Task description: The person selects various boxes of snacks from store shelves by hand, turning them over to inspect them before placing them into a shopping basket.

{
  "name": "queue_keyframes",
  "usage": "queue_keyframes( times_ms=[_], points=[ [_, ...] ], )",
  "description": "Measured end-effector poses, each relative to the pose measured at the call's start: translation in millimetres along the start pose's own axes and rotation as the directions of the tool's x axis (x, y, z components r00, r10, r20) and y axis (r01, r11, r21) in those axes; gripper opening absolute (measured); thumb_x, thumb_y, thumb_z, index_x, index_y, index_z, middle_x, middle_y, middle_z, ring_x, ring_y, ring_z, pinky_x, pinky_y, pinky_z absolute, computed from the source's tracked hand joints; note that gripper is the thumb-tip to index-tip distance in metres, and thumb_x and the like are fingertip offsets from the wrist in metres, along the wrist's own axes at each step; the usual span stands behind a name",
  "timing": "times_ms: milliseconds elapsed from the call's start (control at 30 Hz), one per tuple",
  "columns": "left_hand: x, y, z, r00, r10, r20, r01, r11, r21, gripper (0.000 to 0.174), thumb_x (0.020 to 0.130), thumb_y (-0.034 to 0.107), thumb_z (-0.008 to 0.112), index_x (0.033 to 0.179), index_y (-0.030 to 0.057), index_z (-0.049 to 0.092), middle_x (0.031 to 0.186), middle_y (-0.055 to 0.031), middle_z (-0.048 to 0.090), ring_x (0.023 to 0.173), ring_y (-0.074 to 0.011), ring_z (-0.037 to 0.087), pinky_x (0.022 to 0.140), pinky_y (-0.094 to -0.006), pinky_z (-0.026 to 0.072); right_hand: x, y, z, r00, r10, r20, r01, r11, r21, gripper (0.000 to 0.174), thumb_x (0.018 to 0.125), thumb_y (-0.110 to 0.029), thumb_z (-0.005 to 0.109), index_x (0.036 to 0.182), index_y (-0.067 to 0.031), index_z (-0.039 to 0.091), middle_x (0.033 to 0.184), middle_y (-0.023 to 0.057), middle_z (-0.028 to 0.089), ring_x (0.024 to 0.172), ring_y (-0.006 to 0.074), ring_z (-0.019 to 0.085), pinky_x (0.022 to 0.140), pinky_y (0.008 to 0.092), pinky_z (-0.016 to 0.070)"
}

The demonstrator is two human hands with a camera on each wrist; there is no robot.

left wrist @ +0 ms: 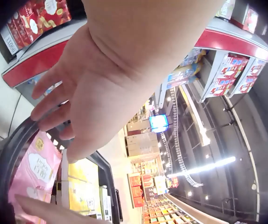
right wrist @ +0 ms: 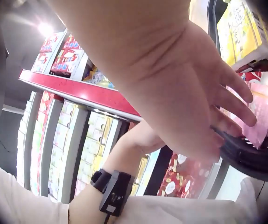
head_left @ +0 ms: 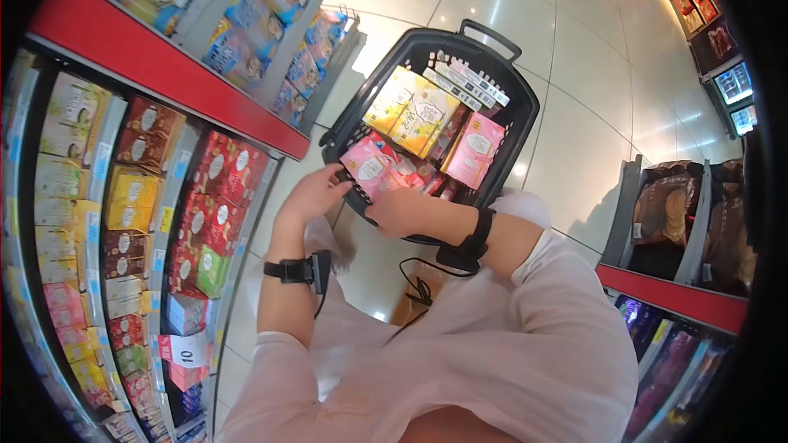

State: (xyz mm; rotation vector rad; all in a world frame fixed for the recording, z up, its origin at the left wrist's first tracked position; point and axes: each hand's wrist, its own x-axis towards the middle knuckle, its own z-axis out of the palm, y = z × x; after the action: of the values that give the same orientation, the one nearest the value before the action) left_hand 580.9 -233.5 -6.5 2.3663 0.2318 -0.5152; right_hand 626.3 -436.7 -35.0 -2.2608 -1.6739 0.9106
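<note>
A black shopping basket [head_left: 525, 98] stands on the floor, holding a yellow double pack [head_left: 413, 111], a pink pack [head_left: 474, 150] at the right and another pink pack [head_left: 367, 166] at the near left corner. My left hand [head_left: 310, 195] is at the basket's left rim with fingers loosely extended; the left wrist view shows this hand [left wrist: 73, 93] above the rim, beside the pink pack [left wrist: 38, 163]. Over the near rim reaches my right hand [head_left: 398, 213]. In the right wrist view, its relaxed, spread fingers lie by the pink pack [right wrist: 260, 114]; whether they touch it I cannot tell.
Shelves with a red edge [head_left: 156, 66] and boxed snacks run along the left. White packs [head_left: 466, 82] lie at the basket's far side. Another shelf [head_left: 681, 299] with brown bags stands at the right. Tiled floor [head_left: 579, 49] extends beyond the basket. A black cable hangs between my arms.
</note>
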Motion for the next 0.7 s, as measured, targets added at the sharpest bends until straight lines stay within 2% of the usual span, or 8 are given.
queue_keyframes(
  times_ms=[133, 233, 333, 400, 467, 500, 533, 700],
  points=[
    [-48.9, 3.9, -18.7, 0.999, -0.040, -0.012, 0.038, 0.989, -0.140, 0.049, 0.090, 0.034, 0.063, 0.130, 0.0067, 0.054, 0.101, -0.0096, 0.066, 0.093, -0.0200, 0.062, 0.082, -0.0318, 0.0482, 7.2, -2.8, 19.1, 0.997, -0.019, 0.074, 0.025, 0.997, -0.073, 0.031, 0.077, -0.021, 0.059, 0.100, -0.0002, 0.063, 0.089, 0.0186, 0.067, 0.085, 0.0362, 0.067, 0.073, 0.0470, 0.0538],
    [-91.5, -5.0, -40.5, 0.982, -0.078, -0.174, 0.045, 0.981, -0.189, 0.045, 0.092, 0.029, 0.062, 0.130, 0.0061, 0.053, 0.106, -0.0101, 0.065, 0.096, -0.0173, 0.061, 0.084, -0.0304, 0.0478, 7.8, -9.0, 30.8, 0.997, 0.028, 0.075, -0.019, 0.993, -0.121, 0.031, 0.077, -0.021, 0.059, 0.098, 0.0012, 0.063, 0.087, 0.0184, 0.068, 0.085, 0.0358, 0.067, 0.070, 0.0473, 0.0539],
    [-136.9, -57.6, -53.3, 0.944, -0.074, -0.321, 0.013, 0.982, -0.187, 0.046, 0.090, 0.029, 0.064, 0.127, 0.0044, 0.055, 0.101, -0.0113, 0.067, 0.090, -0.0193, 0.064, 0.082, -0.0323, 0.0492, 8.5, -15.8, 40.5, 0.999, 0.038, -0.037, -0.044, 0.984, -0.172, 0.028, 0.077, -0.020, 0.059, 0.097, -0.0005, 0.064, 0.083, 0.0160, 0.068, 0.082, 0.0327, 0.068, 0.065, 0.0469, 0.0536],
    [-167.2, -92.5, -58.7, 0.917, -0.086, -0.390, -0.007, 0.973, -0.231, 0.044, 0.090, 0.030, 0.064, 0.125, 0.0041, 0.057, 0.101, -0.0113, 0.068, 0.092, -0.0202, 0.065, 0.082, -0.0329, 0.0498, 13.5, -15.9, 52.3, 0.964, -0.044, -0.262, -0.048, 0.940, -0.337, 0.016, 0.077, -0.017, 0.060, 0.078, -0.0068, 0.072, 0.077, 0.0126, 0.071, 0.072, 0.0272, 0.070, 0.055, 0.0427, 0.0529],
    [-212.4, -101.1, -78.4, 0.873, -0.247, -0.420, 0.213, 0.969, -0.126, 0.043, 0.090, 0.030, 0.063, 0.123, 0.0025, 0.058, 0.102, -0.0117, 0.069, 0.094, -0.0215, 0.065, 0.083, -0.0338, 0.0501, 12.0, -25.2, 45.7, 0.969, -0.094, -0.227, -0.026, 0.878, -0.477, 0.015, 0.077, -0.018, 0.060, 0.074, -0.0101, 0.072, 0.074, 0.0105, 0.070, 0.069, 0.0248, 0.070, 0.054, 0.0393, 0.0518],
    [-227.8, -120.9, -81.5, 0.858, -0.300, -0.417, 0.226, 0.949, -0.218, 0.045, 0.089, 0.031, 0.063, 0.121, 0.0007, 0.059, 0.104, -0.0146, 0.068, 0.095, -0.0241, 0.066, 0.086, -0.0354, 0.0501, 16.1, -23.4, 52.2, 0.958, -0.125, -0.259, -0.025, 0.860, -0.509, 0.014, 0.077, -0.019, 0.060, 0.072, -0.0119, 0.071, 0.071, 0.0089, 0.069, 0.067, 0.0248, 0.068, 0.056, 0.0387, 0.0517],
    [-248.4, -101.7, -91.9, 0.801, -0.352, -0.485, 0.359, 0.930, -0.083, 0.045, 0.088, 0.033, 0.064, 0.120, 0.0004, 0.060, 0.108, -0.0181, 0.067, 0.099, -0.0277, 0.065, 0.088, -0.0371, 0.0494, 21.6, -21.0, 60.8, 0.942, -0.153, -0.298, -0.033, 0.843, -0.537, 0.014, 0.077, -0.020, 0.060, 0.071, -0.0136, 0.071, 0.069, 0.0073, 0.068, 0.064, 0.0247, 0.067, 0.058, 0.0381, 0.0516],
    [-295.9, -128.0, -126.1, 0.696, -0.217, -0.684, 0.377, 0.922, 0.091, 0.044, 0.086, 0.029, 0.063, 0.119, 0.0020, 0.060, 0.110, -0.0208, 0.065, 0.105, -0.0359, 0.061, 0.091, -0.0413, 0.0480, 4.9, -68.1, 31.3, 0.941, -0.108, -0.320, -0.015, 0.934, -0.358, 0.022, 0.076, -0.025, 0.067, 0.089, -0.0071, 0.067, 0.090, 0.0099, 0.065, 0.088, 0.0264, 0.065, 0.070, 0.0442, 0.0531]
  ],
)
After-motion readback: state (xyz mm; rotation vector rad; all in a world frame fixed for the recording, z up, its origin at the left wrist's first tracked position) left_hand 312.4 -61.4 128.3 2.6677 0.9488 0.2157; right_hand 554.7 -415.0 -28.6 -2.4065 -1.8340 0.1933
